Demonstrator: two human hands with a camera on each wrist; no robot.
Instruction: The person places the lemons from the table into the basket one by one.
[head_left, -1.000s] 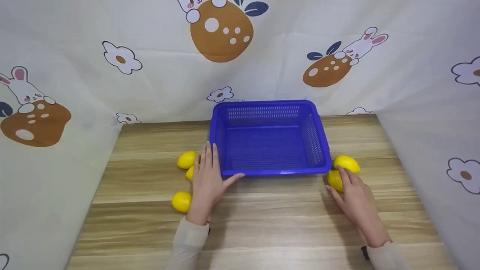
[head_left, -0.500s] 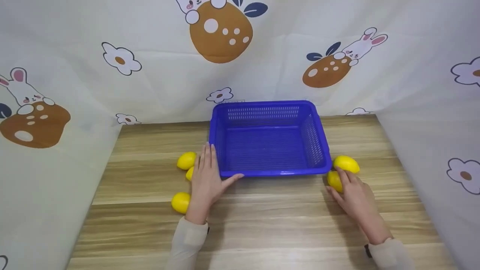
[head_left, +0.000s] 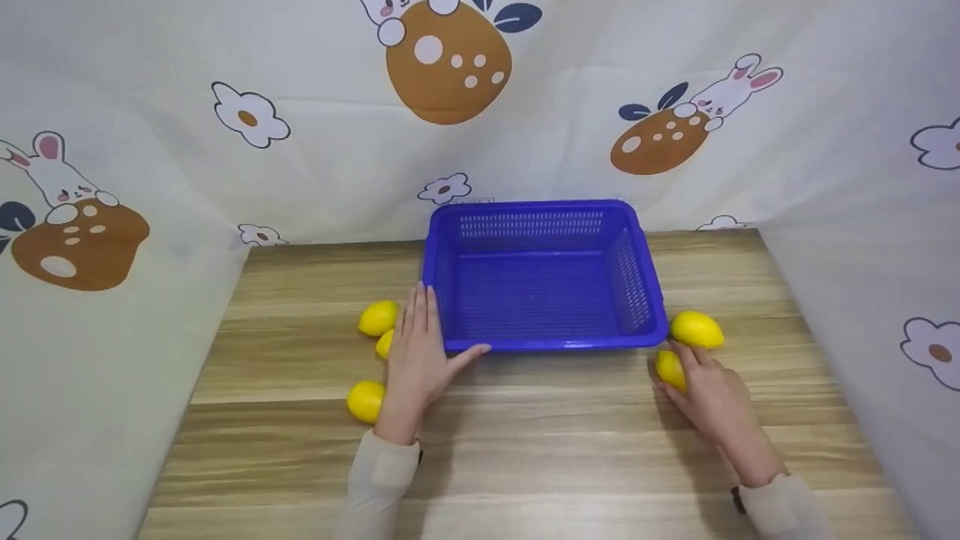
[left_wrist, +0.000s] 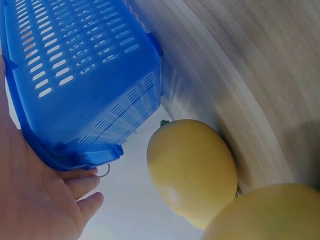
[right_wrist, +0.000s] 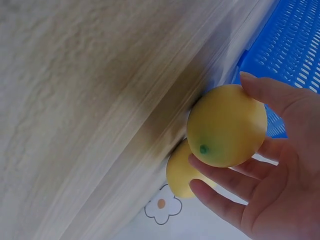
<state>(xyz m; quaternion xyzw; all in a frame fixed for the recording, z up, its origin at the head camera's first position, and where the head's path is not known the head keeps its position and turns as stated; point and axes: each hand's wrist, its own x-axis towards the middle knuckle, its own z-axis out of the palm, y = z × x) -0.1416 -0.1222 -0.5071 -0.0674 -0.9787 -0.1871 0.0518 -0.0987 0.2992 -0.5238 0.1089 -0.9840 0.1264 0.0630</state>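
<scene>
A blue plastic basket [head_left: 555,345] with slotted sides stands on the table. My left hand [head_left: 417,364] rests along its left rim near the front corner, fingers straight and thumb spread along the front rim. In the left wrist view, the palm lies against the basket's rim. Right of the basket, my right hand [head_left: 716,394] grips a yellow lemon [right_wrist: 227,125] between thumb and curled fingers. Its green tip shows in the right wrist view. Another lemon [head_left: 697,330] lies just beyond that hand, beside the basket's front right corner.
Left of my left hand lie a far lemon [head_left: 378,319], a partly hidden lemon [head_left: 384,345] and a nearer lemon [head_left: 366,401]. A curtain [head_left: 330,172] printed with rabbits and flowers hangs behind and around the wooden table [head_left: 555,450].
My right fingers have closed round the nearer right lemon and drawn it slightly toward me, opening a small gap from the other lemon. My left hand stays on the basket rim.
</scene>
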